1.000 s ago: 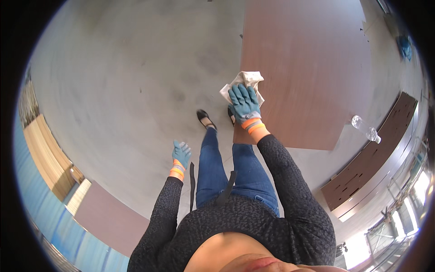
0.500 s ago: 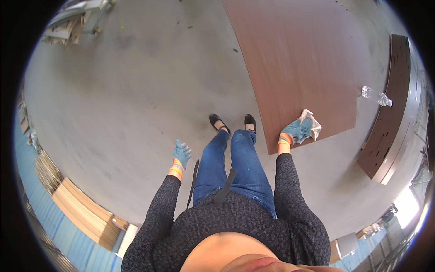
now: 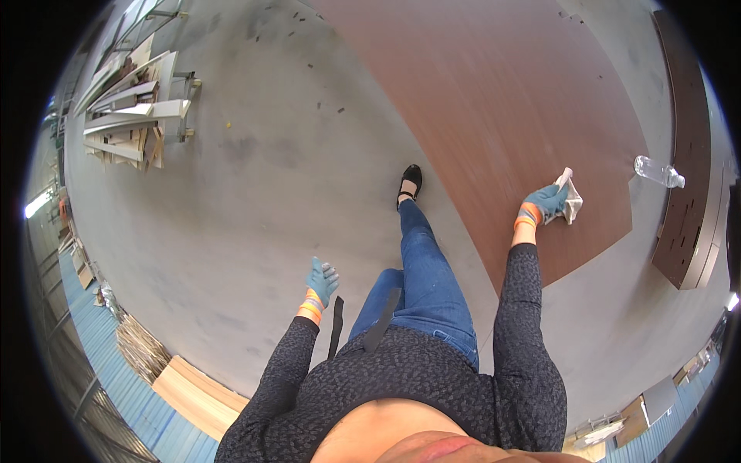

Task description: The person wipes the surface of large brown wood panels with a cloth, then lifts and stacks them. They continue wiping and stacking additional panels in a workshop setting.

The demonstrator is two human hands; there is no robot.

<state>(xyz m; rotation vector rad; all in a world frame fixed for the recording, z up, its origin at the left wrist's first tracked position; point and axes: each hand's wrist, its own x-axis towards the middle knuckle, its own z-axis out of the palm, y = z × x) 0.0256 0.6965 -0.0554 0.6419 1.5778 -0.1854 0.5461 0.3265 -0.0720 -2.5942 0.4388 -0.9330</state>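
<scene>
My right hand (image 3: 546,202), in a teal glove with an orange cuff, is closed on a crumpled whitish cloth (image 3: 573,202). The cloth is over the near end of a large reddish-brown panel (image 3: 513,116); whether it presses on the surface I cannot tell. My left hand (image 3: 321,279), gloved the same way, hangs at my left side with loosely bent fingers and nothing in it. Past the panel's right edge a clear plastic bottle (image 3: 658,171) shows, close to a stack of dark brown boards.
Dark brown boards with small holes (image 3: 689,170) are stacked at the right. A rack of scrap wood strips (image 3: 135,108) stands at the far left. Small dark bits lie on the grey floor (image 3: 255,193). Pale boards (image 3: 197,393) are piled at the lower left.
My right hand and the cloth have shifted right and slightly farther over the panel. One foot now shows ahead, where both did before. The view has turned, bringing the scrap rack further in.
</scene>
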